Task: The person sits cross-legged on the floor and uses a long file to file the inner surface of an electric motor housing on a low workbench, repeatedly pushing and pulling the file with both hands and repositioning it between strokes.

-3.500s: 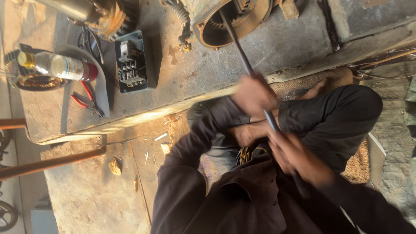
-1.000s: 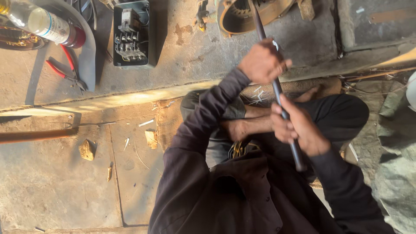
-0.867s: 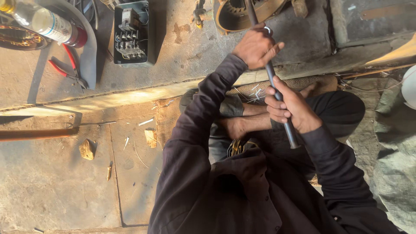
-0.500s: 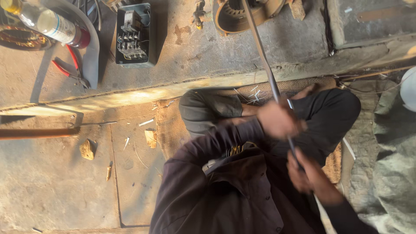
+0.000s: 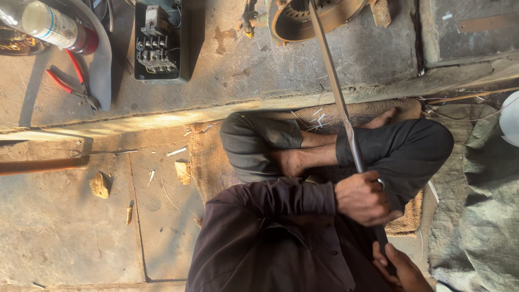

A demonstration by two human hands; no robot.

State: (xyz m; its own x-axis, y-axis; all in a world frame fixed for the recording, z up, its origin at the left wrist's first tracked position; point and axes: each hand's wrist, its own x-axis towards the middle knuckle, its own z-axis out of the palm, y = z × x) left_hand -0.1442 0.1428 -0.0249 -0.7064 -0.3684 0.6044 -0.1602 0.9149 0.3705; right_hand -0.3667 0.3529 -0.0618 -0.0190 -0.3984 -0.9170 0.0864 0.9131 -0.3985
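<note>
A long metal rod (image 5: 338, 103) is clenched by the left hand (image 5: 363, 198) and, lower at five o'clock, the right hand (image 5: 397, 267); its tip reaches the round motor housing (image 5: 316, 19) at twelve o'clock.

rod tip: long metal rod (image 5: 335, 92) runs off the top edge inside the round motor housing (image 5: 319, 19), itself half cropped | right hand (image 5: 403, 270): cut by bottom edge, grip on rod end unclear | plastic bottle (image 5: 51, 24): cropped at top-left | pliers (image 5: 73, 81): jaws hidden under grey strip
</note>
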